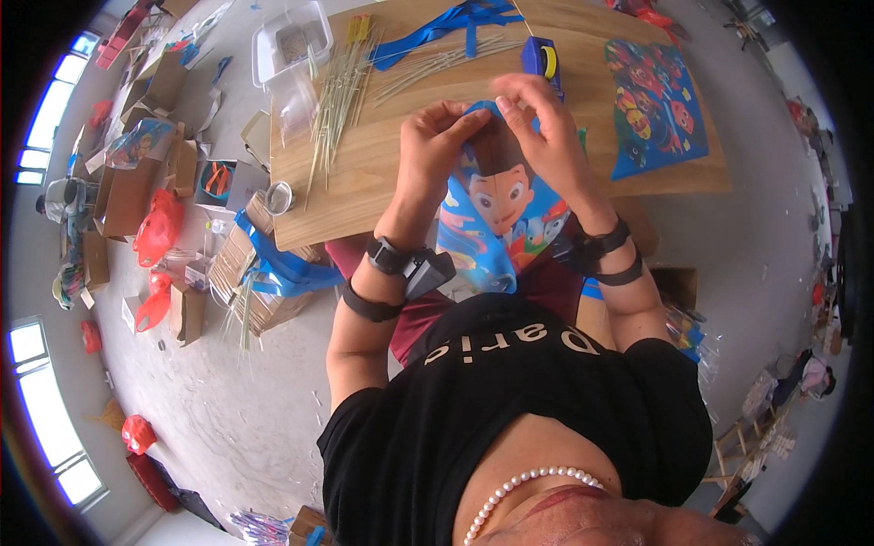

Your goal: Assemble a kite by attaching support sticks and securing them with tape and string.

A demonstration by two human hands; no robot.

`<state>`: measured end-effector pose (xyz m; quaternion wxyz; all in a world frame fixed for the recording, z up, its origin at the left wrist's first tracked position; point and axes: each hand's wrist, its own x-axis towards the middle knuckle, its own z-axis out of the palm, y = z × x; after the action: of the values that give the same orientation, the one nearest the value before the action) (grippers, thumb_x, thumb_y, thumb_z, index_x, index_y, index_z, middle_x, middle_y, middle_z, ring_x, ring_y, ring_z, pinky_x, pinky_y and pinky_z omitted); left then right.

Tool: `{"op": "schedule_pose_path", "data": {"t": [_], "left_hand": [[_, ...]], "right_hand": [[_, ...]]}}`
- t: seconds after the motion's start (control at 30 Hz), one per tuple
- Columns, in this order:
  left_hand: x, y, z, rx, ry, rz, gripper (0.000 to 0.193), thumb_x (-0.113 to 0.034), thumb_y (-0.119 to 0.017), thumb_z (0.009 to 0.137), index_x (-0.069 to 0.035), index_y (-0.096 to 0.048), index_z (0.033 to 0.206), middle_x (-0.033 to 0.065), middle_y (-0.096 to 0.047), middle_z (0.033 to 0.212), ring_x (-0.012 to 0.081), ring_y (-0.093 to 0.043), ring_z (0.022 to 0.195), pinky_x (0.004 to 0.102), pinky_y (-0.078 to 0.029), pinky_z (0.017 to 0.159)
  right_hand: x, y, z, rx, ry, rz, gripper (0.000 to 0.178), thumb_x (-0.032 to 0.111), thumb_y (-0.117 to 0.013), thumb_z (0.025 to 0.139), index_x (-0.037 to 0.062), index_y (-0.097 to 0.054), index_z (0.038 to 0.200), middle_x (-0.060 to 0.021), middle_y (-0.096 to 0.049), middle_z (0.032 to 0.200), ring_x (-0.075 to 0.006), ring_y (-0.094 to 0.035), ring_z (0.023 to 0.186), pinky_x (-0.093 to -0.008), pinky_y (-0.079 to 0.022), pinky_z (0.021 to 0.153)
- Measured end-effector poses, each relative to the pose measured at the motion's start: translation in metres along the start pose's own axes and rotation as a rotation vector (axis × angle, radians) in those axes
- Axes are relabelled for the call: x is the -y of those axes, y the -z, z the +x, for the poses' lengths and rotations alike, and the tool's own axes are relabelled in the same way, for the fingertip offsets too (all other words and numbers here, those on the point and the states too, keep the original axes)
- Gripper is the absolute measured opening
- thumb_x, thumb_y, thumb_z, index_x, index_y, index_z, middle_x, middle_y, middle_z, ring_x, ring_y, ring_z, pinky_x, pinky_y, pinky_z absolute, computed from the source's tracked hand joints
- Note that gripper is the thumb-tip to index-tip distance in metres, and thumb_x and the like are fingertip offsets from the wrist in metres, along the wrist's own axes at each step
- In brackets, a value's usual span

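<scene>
A blue sheet printed with cartoon figures [496, 205] hangs over my lap at the table's near edge, its upper end raised. My left hand [432, 146] is closed, pinching that upper end between thumb and fingers. Just right of the pinched end, my right hand [551, 136] is lifted with its fingers bent and thumb apart from them; nothing shows between them. Beyond it stands a blue tape dispenser [543, 65] with a yellow roll core. Part of the sheet's right side is hidden behind my right hand and wrist.
On the wooden table [391, 191] lie thin pale sticks [337, 114], blue strips [437, 36] and another printed sheet [655, 109]. A clear plastic box [291, 41] is at the far left, a small round container [279, 197] at the left edge. Cardboard boxes [127, 196] and red bags [159, 227] crowd the floor.
</scene>
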<state>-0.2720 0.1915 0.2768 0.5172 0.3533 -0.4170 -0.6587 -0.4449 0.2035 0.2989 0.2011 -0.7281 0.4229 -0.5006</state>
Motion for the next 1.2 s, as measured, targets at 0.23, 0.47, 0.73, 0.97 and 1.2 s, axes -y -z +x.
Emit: {"op": "schedule_pose_path", "data": {"t": [0.23, 0.47, 0.73, 0.97, 1.2], "left_hand": [[0.001, 0.000, -0.002, -0.007, -0.004, -0.010, 0.015, -0.007, -0.074, 0.091, 0.006, -0.070, 0.098, 0.0098, -0.074, 0.091, 0.0114, -0.069, 0.079, 0.0227, -0.053, 0.070], [0.006, -0.001, -0.002, 0.016, -0.049, 0.022, 0.017, -0.009, -0.074, 0.091, 0.006, -0.070, 0.098, 0.0087, -0.074, 0.089, 0.0105, -0.068, 0.077, 0.0227, -0.053, 0.069], [0.001, -0.007, -0.008, 0.012, -0.085, 0.114, 0.021, -0.008, -0.076, 0.090, 0.005, -0.064, 0.099, 0.0098, -0.074, 0.088, 0.0108, -0.068, 0.080, 0.0225, -0.053, 0.069], [-0.026, 0.007, -0.011, 0.065, -0.240, 0.450, 0.024, 0.003, -0.062, 0.087, 0.005, -0.058, 0.110, 0.0160, -0.072, 0.099, 0.0205, -0.069, 0.086, 0.0312, -0.054, 0.076], [-0.057, 0.037, 0.002, -0.416, -0.688, 1.073, 0.035, 0.003, -0.052, 0.081, -0.005, -0.059, 0.115, 0.0189, -0.070, 0.090, 0.0414, -0.067, 0.085, 0.0460, -0.052, 0.075]], "right_hand": [[0.010, 0.012, 0.011, -0.141, 0.244, -0.260, 0.015, 0.011, -0.070, 0.090, 0.0106, -0.070, 0.106, -0.0058, -0.062, 0.104, -0.0228, -0.063, 0.088, -0.0363, -0.051, 0.077], [0.008, 0.004, 0.011, -0.033, 0.257, -0.353, 0.012, 0.013, -0.075, 0.086, 0.0104, -0.074, 0.097, -0.0045, -0.062, 0.100, -0.0238, -0.062, 0.091, -0.0365, -0.050, 0.080], [0.007, 0.025, 0.024, 0.288, 0.004, -0.137, 0.014, 0.016, -0.070, 0.091, 0.0030, -0.070, 0.097, -0.0113, -0.064, 0.091, -0.0303, -0.065, 0.085, -0.0381, -0.051, 0.076], [0.029, 0.046, 0.056, 0.315, -0.088, -0.230, 0.016, 0.016, -0.065, 0.098, 0.0002, -0.065, 0.100, -0.0059, -0.068, 0.085, -0.0134, -0.063, 0.081, -0.0292, -0.051, 0.077], [0.019, 0.072, 0.120, -0.008, 0.124, -0.287, 0.009, 0.014, -0.063, 0.101, 0.0061, -0.067, 0.102, -0.0049, -0.068, 0.079, -0.0112, -0.072, 0.080, -0.0295, -0.057, 0.068]]}}
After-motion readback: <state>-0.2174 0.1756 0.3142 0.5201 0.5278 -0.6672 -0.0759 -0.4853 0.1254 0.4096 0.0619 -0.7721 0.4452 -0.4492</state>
